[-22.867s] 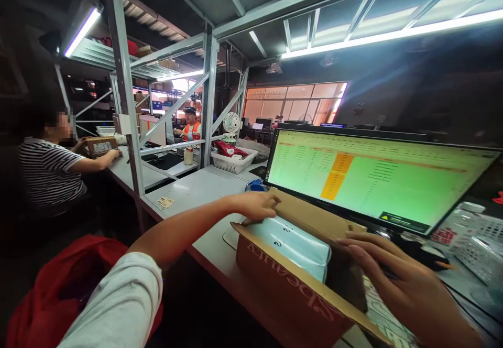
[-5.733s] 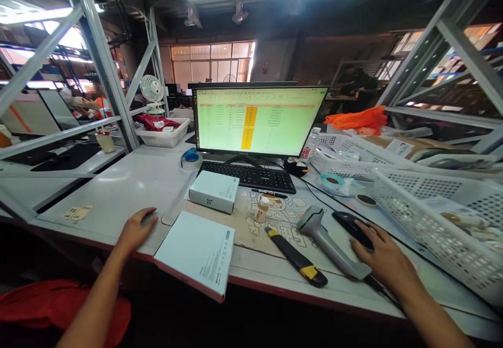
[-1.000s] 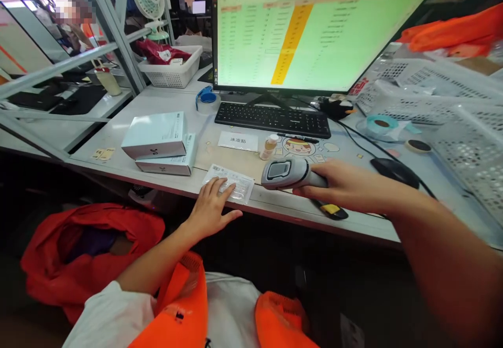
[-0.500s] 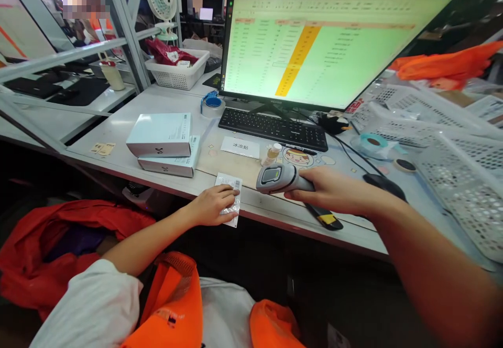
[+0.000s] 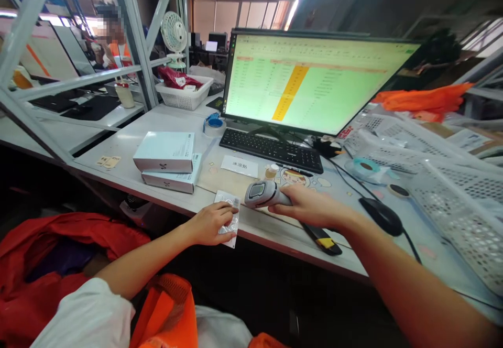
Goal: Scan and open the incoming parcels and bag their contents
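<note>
My left hand rests on a small white sachet at the front edge of the desk, fingers on top and its lower end hanging past the edge. A barcode shows near the sachet's upper right corner. Wrapped round the handle of a grey barcode scanner, my right hand holds it just right of the sachet, with the scanner's head pointing left. Behind the scanner stand a small bottle with amber contents and a white card with printed characters. A black-and-yellow cutter lies below my right hand.
Two stacked pale-blue boxes sit left of the sachet. A keyboard lies before the monitor. At right are a mouse, tape rolls and white perforated baskets. Metal framing stands left; a person sits beyond it.
The view has tilted upward, so the desk sits lower in the frame. The scanner has moved left, closer to the sachet. My left hand stays on the sachet.
</note>
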Demonstrator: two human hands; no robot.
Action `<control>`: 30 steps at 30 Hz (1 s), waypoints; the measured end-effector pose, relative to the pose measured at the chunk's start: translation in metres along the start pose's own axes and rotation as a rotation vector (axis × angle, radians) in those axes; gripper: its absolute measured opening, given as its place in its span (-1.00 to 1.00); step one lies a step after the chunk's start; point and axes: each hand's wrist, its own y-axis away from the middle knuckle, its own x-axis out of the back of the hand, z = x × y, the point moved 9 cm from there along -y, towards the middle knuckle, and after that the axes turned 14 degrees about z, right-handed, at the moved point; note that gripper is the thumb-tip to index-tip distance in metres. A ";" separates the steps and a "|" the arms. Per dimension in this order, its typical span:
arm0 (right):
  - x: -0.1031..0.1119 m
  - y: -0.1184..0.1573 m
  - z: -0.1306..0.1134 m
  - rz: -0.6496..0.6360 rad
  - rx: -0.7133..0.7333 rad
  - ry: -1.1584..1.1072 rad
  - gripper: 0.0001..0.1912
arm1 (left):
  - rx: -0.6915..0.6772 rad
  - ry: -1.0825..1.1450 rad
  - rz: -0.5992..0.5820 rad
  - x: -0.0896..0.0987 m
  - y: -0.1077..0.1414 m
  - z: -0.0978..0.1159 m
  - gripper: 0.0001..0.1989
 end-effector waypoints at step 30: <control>0.002 0.143 0.346 0.933 -0.401 0.575 -0.35 | 0.389 -0.484 -0.109 -0.025 -0.078 -0.104 -0.30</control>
